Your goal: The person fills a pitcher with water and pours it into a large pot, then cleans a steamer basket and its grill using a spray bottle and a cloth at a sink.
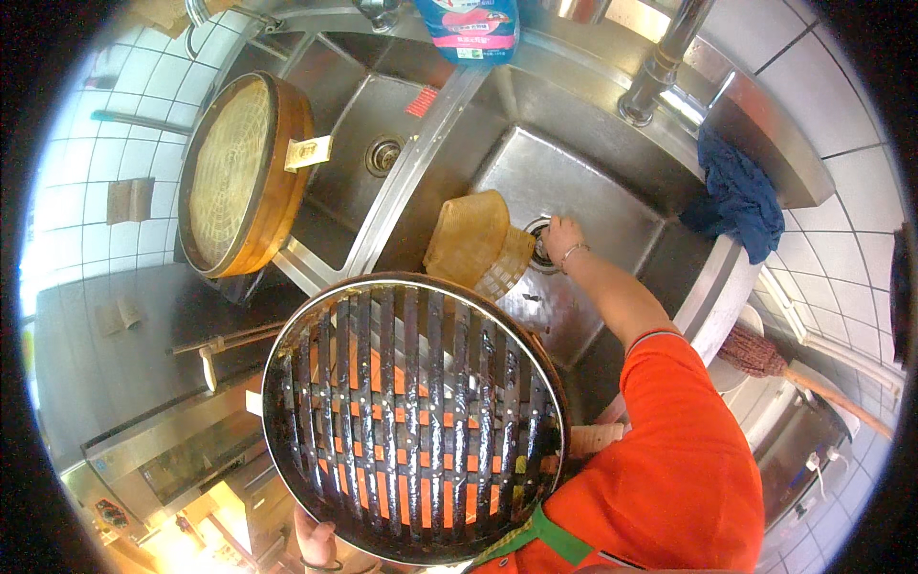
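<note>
My left hand (pixel 314 539) grips the lower rim of a round steamer basket (pixel 412 430) tilted up in front of me. Its dark wet slats have gaps that show the orange shirt behind. My right hand (pixel 563 240), with a bracelet at the wrist, reaches down to the drain (pixel 539 247) of the right sink basin (pixel 595 186). The fingertips are bent at the drain, and what lies under them is hidden. Just left of that hand, a yellowish woven basket (pixel 470 237) lies on its side in the basin, its lower end partly behind the steamer basket.
Another round bamboo steamer (pixel 233 172) with a woven face leans over the left basin (pixel 344 129). A blue detergent bag (pixel 470 32) stands behind the divider. The faucet (pixel 649 86) rises at the back. A dark blue cloth (pixel 739 190) hangs over the right rim, near a mop (pixel 753 351).
</note>
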Tool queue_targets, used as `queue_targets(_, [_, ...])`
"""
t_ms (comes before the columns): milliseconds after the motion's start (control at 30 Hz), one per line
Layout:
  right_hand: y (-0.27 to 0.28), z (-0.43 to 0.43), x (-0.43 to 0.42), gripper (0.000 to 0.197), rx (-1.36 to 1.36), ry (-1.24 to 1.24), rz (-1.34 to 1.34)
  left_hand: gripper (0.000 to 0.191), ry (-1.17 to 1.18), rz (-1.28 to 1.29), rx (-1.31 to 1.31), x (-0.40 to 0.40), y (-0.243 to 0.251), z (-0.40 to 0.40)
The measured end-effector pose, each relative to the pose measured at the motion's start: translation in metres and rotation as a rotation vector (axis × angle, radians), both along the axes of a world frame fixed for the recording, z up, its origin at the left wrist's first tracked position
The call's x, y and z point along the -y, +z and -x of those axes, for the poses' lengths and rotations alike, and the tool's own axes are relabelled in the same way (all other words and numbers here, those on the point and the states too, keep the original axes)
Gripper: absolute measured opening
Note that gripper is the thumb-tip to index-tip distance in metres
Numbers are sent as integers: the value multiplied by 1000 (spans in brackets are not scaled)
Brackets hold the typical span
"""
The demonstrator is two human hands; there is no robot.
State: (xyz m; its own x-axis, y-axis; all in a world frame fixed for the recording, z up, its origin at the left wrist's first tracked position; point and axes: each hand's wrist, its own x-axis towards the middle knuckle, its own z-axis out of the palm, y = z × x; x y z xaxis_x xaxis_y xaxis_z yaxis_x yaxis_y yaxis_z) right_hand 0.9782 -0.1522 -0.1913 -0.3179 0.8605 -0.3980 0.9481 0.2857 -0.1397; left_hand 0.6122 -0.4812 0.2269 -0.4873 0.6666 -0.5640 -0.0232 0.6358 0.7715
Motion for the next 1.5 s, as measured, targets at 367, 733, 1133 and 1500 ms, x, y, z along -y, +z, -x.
queue_targets(367, [-10, 6, 19, 25, -271, 7, -84, 64, 1, -7, -92, 0, 0, -4])
queue_targets(733, [80, 2, -10, 27, -192, -89, 241, 57, -67, -96, 14, -4, -24, 22])
queue_targets(1133, [333, -127, -46, 36, -1385, -1249, -425, 53, -243, -109, 62, -30, -40, 46])
queue_targets(1500, [347, -77, 45, 28, -739, -594, -769, 57, -177, -176, 215, -12, -70, 42])
